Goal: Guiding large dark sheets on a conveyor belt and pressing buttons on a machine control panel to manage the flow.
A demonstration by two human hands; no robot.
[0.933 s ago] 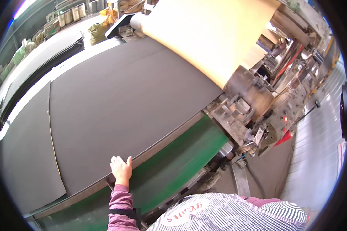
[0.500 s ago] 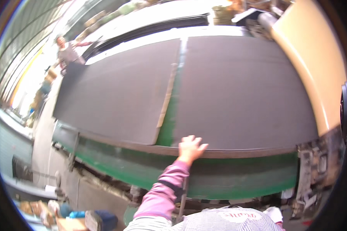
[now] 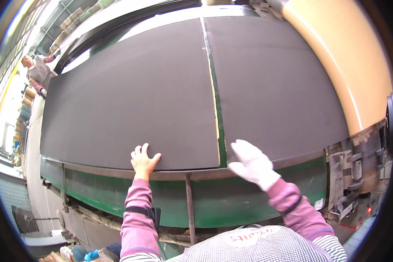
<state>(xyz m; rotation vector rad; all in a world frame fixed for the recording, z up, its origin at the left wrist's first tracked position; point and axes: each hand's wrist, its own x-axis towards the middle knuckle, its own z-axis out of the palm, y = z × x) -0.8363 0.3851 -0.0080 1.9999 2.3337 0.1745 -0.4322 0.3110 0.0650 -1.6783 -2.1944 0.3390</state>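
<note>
Both grips wide and flat: left hand point(image 3: 144, 160) on left dark sheet point(image 3: 131, 100), gloved right hand point(image 3: 253, 166) on right dark sheet point(image 3: 275, 87)

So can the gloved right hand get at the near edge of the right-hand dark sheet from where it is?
Probably yes. The right hand already lies flat on the near edge of the right dark sheet, beside the gap, with nothing between them. The left hand rests on the left dark sheet.

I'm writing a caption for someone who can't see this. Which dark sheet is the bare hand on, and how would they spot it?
Start at the long green conveyor table that runs across the view. Two dark grey sheets lie on it, parted by a narrow green gap. The bare left hand rests on the near edge of the left sheet, the wider one; the white-gloved right hand reaches over the right sheet.
</note>
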